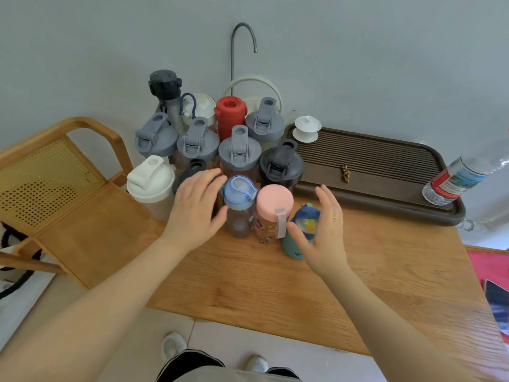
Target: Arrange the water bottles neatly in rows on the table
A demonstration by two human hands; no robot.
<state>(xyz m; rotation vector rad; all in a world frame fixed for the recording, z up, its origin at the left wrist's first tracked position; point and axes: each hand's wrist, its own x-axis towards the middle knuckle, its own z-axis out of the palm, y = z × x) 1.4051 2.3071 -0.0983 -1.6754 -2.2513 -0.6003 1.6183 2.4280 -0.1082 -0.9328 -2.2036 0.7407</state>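
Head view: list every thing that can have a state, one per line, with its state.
Left hand: open, beside the blue-lidded bottle.
Right hand: open, in front of the small teal bottle.
Blue-lidded bottle: upright, lid closed.
Pink-lidded bottle: upright, capped.
Small teal bottle: upright.
Black shaker: upright, flip cap shut.
Red bottle: upright, capped.
Clear plastic bottle: tilted, its base on the tea tray.

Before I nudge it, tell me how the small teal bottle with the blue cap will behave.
The small teal bottle is short and squat, so it probably slides rather than tips. It looks light. The right hand is open around it, seemingly not gripping.
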